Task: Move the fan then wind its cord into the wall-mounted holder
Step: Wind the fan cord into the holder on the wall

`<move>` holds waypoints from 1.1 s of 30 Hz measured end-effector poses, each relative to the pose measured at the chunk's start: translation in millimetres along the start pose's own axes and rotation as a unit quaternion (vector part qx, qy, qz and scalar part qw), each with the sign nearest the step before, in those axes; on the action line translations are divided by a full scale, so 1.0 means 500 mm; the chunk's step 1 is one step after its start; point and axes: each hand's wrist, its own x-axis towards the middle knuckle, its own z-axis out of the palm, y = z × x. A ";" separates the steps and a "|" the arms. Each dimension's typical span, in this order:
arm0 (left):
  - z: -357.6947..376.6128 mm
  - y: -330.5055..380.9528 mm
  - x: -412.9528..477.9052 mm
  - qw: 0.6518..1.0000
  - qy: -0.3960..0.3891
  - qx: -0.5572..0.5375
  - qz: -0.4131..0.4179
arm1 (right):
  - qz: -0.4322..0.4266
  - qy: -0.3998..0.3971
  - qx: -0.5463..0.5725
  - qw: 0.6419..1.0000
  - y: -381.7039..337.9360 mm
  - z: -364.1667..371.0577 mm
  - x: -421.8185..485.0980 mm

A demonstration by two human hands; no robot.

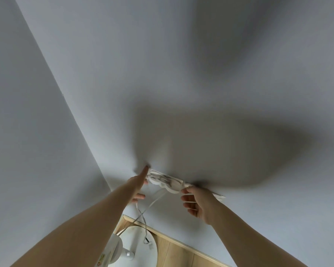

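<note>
A white wall-mounted holder [218,195] sits low on the pale wall, with white cord [166,180] looped along it in several turns. My left hand [140,182] is at the holder's left end, index finger stretched up against the wall, other fingers curled near the loops. My right hand [196,201] is at the right part of the coil, fingers spread and touching the cord. Two loose strands [143,212] hang down and cross toward the white fan [131,247], which stands on the floor below by the corner.
The wall corner [75,120] runs diagonally on the left. A wooden baseboard [181,242] and wood floor [174,257] lie under the holder. My own shadow darkens the wall above my hands.
</note>
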 end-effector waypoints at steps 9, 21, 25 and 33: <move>0.059 -0.018 -0.005 0.982 -0.103 -0.138 -0.074 | -0.011 0.013 -0.022 1.000 0.003 0.002 -0.002; 0.086 0.008 -0.014 0.945 -0.121 -0.294 -0.083 | -0.081 0.017 -0.159 0.984 -0.004 -0.001 -0.013; 0.093 0.010 -0.013 0.929 -0.123 -0.340 -0.081 | -0.078 -0.007 -0.205 0.976 0.016 0.001 0.001; 0.096 0.002 -0.012 0.918 -0.148 -0.358 -0.081 | -0.073 -0.055 -0.196 0.976 0.036 0.011 0.008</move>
